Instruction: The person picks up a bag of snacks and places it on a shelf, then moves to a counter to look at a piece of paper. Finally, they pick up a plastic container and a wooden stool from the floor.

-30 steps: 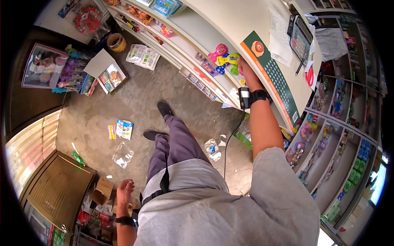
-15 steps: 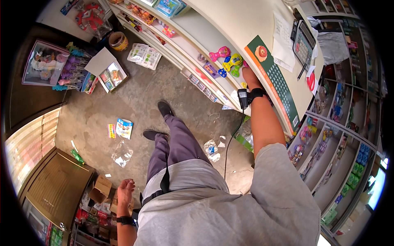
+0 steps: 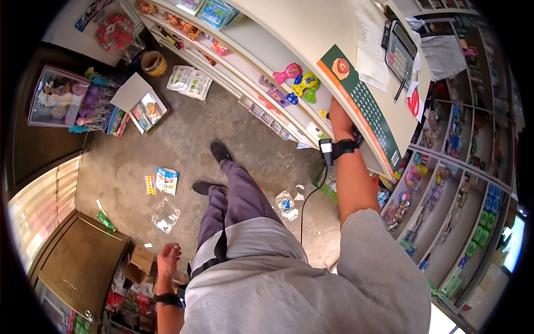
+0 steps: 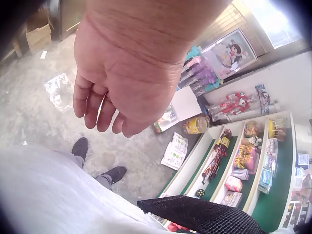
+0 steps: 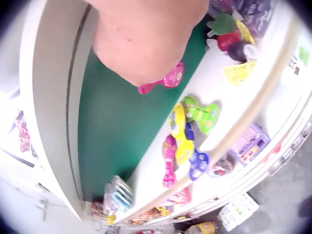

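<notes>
My right hand reaches under the counter top into the shelf. In the right wrist view a pink bow-shaped toy sticks out beyond the hand, which grips it; the fingers themselves are hidden. Beside it on the white shelf lie a yellow toy, a green toy, a blue toy and another pink toy. Toy fruit pieces lie near the hand on the far side. My left hand hangs low with relaxed fingers, empty, and touches nothing in the left wrist view.
The counter top bears a green calendar sheet, a calculator, papers and red-handled scissors. An opened box, a plastic jar and packets lie on the floor. Stocked racks stand at the right.
My right hand has drawn away from the group of bow-shaped toys, toward my body and deeper under the counter top. The pink toy beside it has left the group. The left hand stays nearly still.
</notes>
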The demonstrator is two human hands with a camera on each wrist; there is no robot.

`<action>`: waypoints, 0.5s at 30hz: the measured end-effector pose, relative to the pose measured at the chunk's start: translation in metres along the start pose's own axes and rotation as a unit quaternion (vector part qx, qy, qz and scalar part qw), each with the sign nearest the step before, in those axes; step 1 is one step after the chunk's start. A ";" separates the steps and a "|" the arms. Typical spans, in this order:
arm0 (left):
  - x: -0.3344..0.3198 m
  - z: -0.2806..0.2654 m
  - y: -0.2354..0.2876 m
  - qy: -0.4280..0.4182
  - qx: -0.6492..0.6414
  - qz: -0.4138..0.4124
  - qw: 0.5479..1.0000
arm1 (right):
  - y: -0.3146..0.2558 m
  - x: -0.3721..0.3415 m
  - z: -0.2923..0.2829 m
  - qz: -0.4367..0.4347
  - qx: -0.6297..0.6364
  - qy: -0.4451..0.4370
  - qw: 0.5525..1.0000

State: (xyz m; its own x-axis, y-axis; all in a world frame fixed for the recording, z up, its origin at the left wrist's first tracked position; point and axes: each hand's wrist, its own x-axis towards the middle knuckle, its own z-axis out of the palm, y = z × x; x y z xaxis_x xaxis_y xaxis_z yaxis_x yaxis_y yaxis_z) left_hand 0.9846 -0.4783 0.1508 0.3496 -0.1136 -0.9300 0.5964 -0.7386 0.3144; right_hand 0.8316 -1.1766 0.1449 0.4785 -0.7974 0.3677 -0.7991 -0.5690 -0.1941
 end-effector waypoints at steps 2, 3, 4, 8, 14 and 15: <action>-0.003 -0.003 0.003 0.002 0.010 0.001 1.000 | -0.010 -0.021 0.000 0.012 -0.025 -0.020 0.999; -0.003 -0.002 0.006 0.004 0.014 0.002 1.000 | -0.007 -0.033 0.008 -0.007 -0.032 -0.042 0.999; -0.003 -0.002 0.007 0.007 0.016 0.004 1.000 | -0.004 -0.044 0.014 -0.026 -0.039 -0.063 0.997; -0.004 -0.012 0.005 -0.001 0.020 0.010 1.000 | -0.020 -0.072 0.009 -0.060 -0.020 -0.043 0.997; 0.000 -0.013 -0.004 -0.010 0.034 0.007 0.999 | -0.083 -0.053 0.029 -0.141 0.047 -0.042 0.988; 0.001 -0.013 -0.004 -0.012 0.030 0.003 0.999 | -0.100 -0.041 0.033 -0.146 0.047 -0.044 0.987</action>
State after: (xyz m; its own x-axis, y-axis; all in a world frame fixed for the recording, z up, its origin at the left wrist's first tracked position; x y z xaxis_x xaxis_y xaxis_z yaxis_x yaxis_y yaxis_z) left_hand 0.9915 -0.4667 0.1507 0.3348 -0.1337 -0.9328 0.5500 -0.7761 0.3087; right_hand 0.9038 -1.0944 0.1191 0.7162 -0.6086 0.3415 -0.5868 -0.7901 -0.1773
